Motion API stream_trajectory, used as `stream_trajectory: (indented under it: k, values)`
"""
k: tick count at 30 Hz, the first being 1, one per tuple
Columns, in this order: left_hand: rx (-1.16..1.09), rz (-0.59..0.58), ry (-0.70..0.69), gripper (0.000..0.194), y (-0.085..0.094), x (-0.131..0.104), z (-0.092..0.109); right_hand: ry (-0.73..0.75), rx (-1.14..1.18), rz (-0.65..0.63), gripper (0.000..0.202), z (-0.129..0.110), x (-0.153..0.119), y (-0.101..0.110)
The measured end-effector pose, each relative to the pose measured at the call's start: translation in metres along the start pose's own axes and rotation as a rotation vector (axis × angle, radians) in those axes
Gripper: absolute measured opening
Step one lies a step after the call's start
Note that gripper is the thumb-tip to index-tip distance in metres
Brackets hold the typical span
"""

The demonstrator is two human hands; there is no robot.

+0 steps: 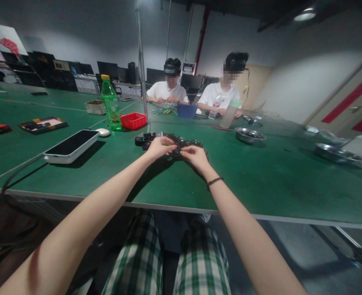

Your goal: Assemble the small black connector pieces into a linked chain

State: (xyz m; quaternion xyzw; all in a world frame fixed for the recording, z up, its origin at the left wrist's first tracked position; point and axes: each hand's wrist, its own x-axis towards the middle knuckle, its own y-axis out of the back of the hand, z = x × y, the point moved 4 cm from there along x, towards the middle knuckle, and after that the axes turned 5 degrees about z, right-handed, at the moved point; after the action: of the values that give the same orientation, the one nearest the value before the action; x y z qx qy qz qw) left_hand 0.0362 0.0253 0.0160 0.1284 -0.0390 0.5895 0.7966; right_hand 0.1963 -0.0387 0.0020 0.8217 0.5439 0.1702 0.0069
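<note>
My left hand (161, 147) and my right hand (197, 157) meet above the green table, fingers pinched and facing each other. Between the fingertips is a small black part (177, 151), too small and blurred to name more exactly. Around and behind the hands lies a heap of small black plastic pieces (193, 143). At the heap's left end, by my left hand, sit some blocky black pieces (139, 141). My fingers and hands cover part of the heap.
On the green table (279, 180), a white-cased phone-like device (72, 145), green bottle (111, 104) and red tray (134, 121) stand left. Metal bowls (250, 136) are to the right. A metal pole (141, 57) rises behind the tray. Two people (168, 88) sit opposite.
</note>
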Motion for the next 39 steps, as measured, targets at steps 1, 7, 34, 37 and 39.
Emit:
stream_trajectory:
  k: [1,7,34,37,39]
  values:
    - [-0.001,0.002,0.001,0.030,0.0000,0.0003,-0.0004,0.003,-0.003,0.002,0.018,-0.0004,-0.0001,0.0000]
    - [0.000,0.017,0.026,0.025,-0.0004,0.0000,-0.0009,0.043,-0.032,0.008,0.020,-0.0033,-0.0003,0.0002]
    - [-0.024,0.014,0.037,0.023,-0.0002,-0.0009,0.0004,0.024,0.001,0.000,0.022,-0.0015,0.0017,-0.0015]
    - [-0.036,0.022,0.052,0.022,-0.0008,-0.0015,0.0013,0.005,0.022,0.009,0.025,-0.0004,0.0019,-0.0014]
    - [-0.049,0.025,0.062,0.021,-0.0010,-0.0018,0.0018,-0.009,0.038,0.013,0.025,-0.0002,0.0016,-0.0015]
